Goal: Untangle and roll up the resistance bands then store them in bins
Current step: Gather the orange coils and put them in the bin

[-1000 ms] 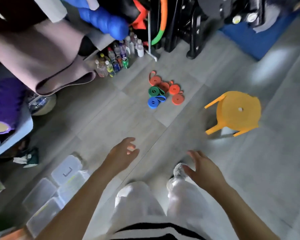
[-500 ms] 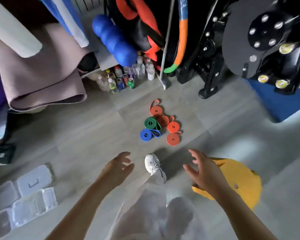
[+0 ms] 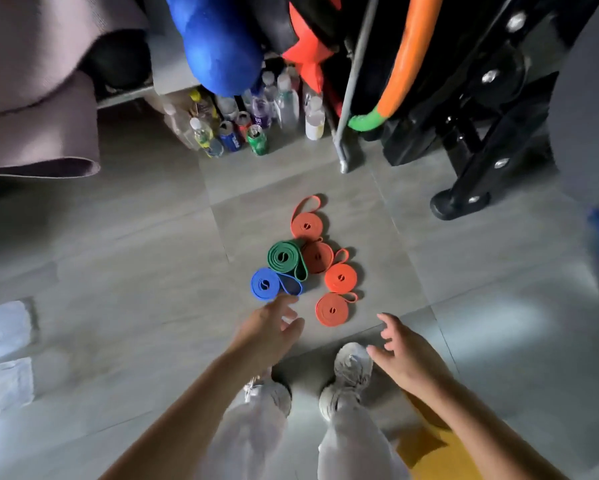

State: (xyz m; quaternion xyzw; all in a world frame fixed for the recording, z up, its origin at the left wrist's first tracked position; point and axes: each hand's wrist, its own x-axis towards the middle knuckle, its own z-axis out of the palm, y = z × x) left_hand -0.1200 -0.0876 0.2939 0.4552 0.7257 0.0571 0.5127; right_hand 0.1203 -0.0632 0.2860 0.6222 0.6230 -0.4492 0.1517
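Several rolled resistance bands lie in a cluster on the grey floor: a blue roll [image 3: 265,284], a green roll [image 3: 284,258], a dark red roll [image 3: 317,257] and three orange rolls [image 3: 340,277], [image 3: 332,310], [image 3: 307,226]. My left hand [image 3: 269,328] hovers just below the blue roll, fingers relaxed, holding nothing. Lower right of the cluster, my right hand [image 3: 407,358] is spread and empty, above my right shoe. Clear plastic bins [image 3: 5,358] sit at the left edge, partly cut off.
Bottles and cans [image 3: 242,123] stand in a row behind the bands. A black machine frame [image 3: 478,168] and a metal pole [image 3: 351,98] rise at the back right. A yellow stool [image 3: 440,455] is at my lower right. A folded mat [image 3: 38,133] overhangs at left.
The view has moved forward until I stand right at the bands. Both hands have come closer to the rolls, the left nearing the blue one. The stool has slid behind me to the lower right.
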